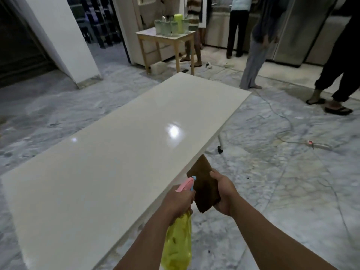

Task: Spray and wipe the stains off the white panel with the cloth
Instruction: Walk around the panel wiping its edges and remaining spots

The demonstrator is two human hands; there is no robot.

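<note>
- The white panel (116, 162) lies flat as a long glossy tabletop, running from the near left to the far right of the view, with light glare on its surface; no stains can be made out on it.
- The brown cloth (202, 184) is folded and held at the panel's near right edge, partly over the floor.
- The right hand (224, 193) grips the cloth, thumb on top and fingers curled underneath.
- The left hand (179, 201) is wrapped around the neck of a yellow spray bottle (177, 244), whose pink and blue nozzle (187, 184) points toward the cloth.
- A wheeled leg (220, 143) shows under the panel's right edge.
- The marble floor (272, 172) carries a cable (282, 117).
- Farther back stands a small wooden table (165, 41) with glass jars (169, 27), and several people (253, 45) stand nearby.
</note>
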